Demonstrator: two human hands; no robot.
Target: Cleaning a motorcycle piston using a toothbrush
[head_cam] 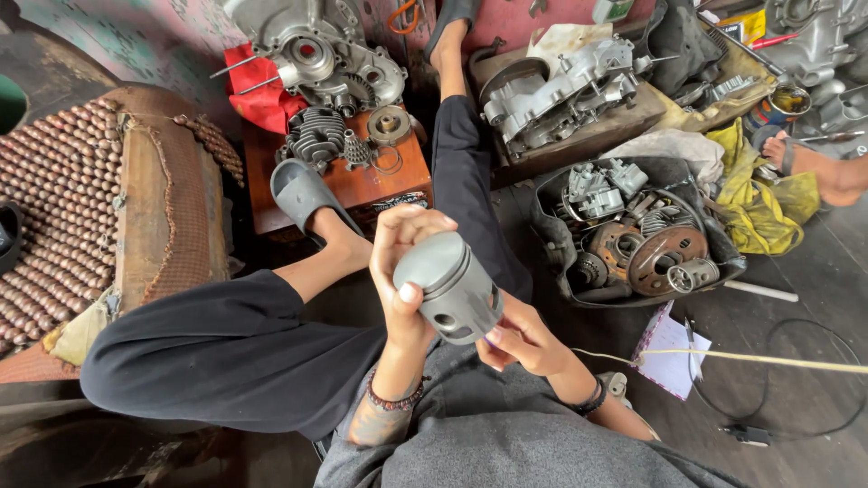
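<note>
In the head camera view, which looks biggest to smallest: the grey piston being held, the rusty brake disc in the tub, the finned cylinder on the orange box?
1. Piston, though nearness to the camera inflates it.
2. Finned cylinder and rusty brake disc look about alike; no ranking.

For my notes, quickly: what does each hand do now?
Left hand: closed around the grey piston.
Right hand: fingers touching the piston's lower edge.

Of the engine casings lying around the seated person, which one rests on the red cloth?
The grey engine casing at top left, behind the wooden box, lies on the red cloth. The other casing sits on a brown board to its right.
</note>
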